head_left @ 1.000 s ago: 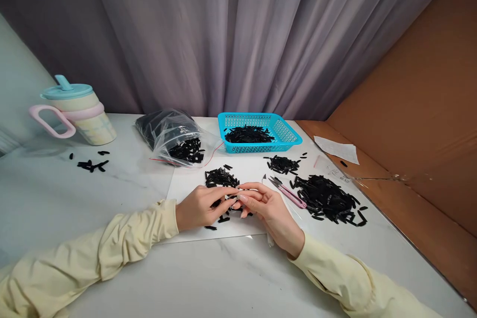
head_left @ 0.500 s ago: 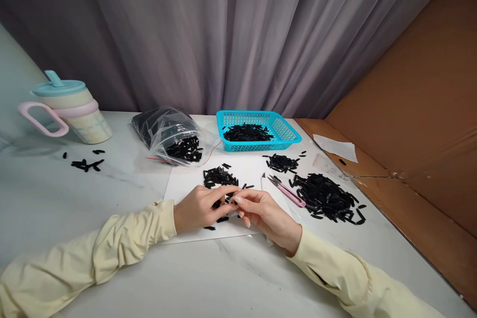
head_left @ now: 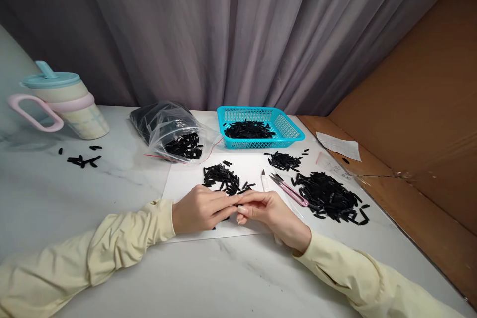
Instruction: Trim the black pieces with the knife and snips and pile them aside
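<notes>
My left hand point(head_left: 203, 208) and my right hand point(head_left: 266, 211) meet at the fingertips over a white sheet point(head_left: 179, 184). Between them they pinch a small black elongated piece point(head_left: 237, 204), mostly hidden by the fingers. Both hands are closed. Just beyond the fingers lies a loose pile of the same black pieces point(head_left: 222, 178), partly covered by my left hand. A craft knife with a white handle point(head_left: 265, 182) and pink thread snips point(head_left: 292, 192) rest beside my right hand, touching neither hand.
A large heap of black pieces point(head_left: 328, 196) lies to the right, with a smaller heap point(head_left: 283, 161) behind. At the back stand a blue basket point(head_left: 261, 144) and an open plastic bag point(head_left: 160, 134), both holding black pieces. A lidded cup point(head_left: 80, 114) stands far left.
My fingers have drawn closer together around the small piece, and my right hand has turned slightly. The whole view has shifted a little; the heaps, basket and bag stay in place.
</notes>
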`<state>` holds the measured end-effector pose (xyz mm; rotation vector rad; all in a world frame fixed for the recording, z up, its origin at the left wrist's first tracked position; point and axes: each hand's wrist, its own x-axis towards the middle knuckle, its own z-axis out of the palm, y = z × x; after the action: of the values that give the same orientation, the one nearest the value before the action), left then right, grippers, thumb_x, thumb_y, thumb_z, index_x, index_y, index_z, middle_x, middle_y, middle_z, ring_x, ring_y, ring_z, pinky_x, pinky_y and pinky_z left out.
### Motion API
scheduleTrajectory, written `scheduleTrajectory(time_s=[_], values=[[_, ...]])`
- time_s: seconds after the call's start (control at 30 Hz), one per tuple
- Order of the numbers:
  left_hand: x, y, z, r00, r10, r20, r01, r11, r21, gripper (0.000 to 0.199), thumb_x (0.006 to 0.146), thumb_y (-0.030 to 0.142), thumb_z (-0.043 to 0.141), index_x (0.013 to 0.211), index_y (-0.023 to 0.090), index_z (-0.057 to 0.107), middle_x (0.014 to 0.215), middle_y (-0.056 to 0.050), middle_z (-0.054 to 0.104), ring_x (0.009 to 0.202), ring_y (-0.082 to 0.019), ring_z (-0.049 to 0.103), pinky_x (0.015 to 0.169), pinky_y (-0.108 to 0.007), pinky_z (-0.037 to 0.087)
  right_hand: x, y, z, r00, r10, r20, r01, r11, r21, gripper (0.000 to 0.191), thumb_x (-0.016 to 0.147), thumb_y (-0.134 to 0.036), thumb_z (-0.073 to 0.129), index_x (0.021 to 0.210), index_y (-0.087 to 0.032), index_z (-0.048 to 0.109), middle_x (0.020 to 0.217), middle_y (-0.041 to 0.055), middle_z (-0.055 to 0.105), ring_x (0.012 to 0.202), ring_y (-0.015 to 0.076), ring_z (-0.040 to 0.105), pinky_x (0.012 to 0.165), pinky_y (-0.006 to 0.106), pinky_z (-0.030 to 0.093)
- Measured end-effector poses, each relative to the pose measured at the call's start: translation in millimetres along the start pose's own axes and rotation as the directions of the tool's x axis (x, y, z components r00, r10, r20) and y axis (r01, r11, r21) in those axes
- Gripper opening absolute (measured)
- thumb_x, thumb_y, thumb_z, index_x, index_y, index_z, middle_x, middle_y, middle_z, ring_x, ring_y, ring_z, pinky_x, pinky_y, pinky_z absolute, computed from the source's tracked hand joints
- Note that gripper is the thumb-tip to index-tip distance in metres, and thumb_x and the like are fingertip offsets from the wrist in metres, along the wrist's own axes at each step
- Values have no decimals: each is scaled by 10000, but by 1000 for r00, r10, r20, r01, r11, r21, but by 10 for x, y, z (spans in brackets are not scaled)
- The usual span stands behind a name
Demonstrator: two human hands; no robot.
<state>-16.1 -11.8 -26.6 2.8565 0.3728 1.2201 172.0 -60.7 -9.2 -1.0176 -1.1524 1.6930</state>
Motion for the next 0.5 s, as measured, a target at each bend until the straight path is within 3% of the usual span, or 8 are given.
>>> scheduleTrajectory(time_s=[0.1,0.33,0.5], values=[[-1,-8,0,999,41,-9,-41,999,33,199,899,166,478,1037,88,599,498,51,530,384,-77,440,376,-259,241,-25,8,-31,1000,-13,5,13,1000,-7,236,666,-302,774,826,-138,719,775,37,664,609,114,628,659,275,531],[-22,-11,-14,999,39,13,-39,999,30,247,889,121,468,1113,87,565,506,54,535,393,-71,430,392,-241,268,-46,-29,-34,998,16,-66,-10,996,93,203,661,-241,784,812,-138,697,664,30,688,557,97,632,586,203,526],[-10,-14,-23,999,35,1,-35,999,27,239,880,102,460,1087,79,578,491,52,527,382,-72,424,386,-239,262,-46,-47,-45,999,38,-21,-35,989,144,248,662,-225,781,859,-116,677,776,72,712,686,163,690,566,202,539]])
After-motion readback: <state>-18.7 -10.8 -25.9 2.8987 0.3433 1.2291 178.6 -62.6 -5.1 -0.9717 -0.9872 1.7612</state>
